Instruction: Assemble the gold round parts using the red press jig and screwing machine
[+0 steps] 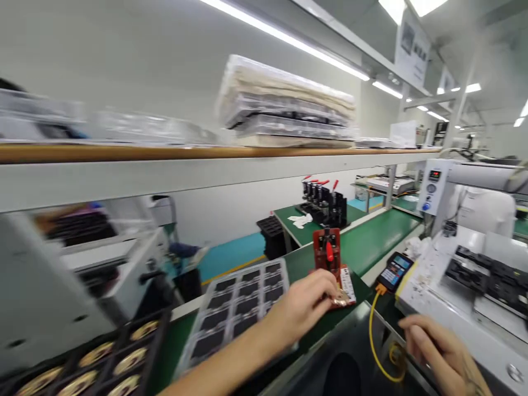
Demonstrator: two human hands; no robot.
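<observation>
My left hand (307,305) reaches over the bench, its fingers pinched at a small shiny gold-coloured part (341,298) on the base of a red clamp fixture (327,250). The fingers partly cover that part. The fixture has a red-tipped lever and a white label on its base. Below the white machine's front edge, my right hand (437,352) hangs with loosely bent fingers and nothing visible in them. Near it are a handheld device with a lit screen (395,272) and its yellow cable (373,335).
A clear tray with dark compartments (237,302) lies left of the fixture. Round gold-coloured pieces sit in a black tray (154,352) at lower left. Several red-handled clamps (324,201) stand farther back. A shelf (185,168) crosses above; a white machine (449,308) stands right.
</observation>
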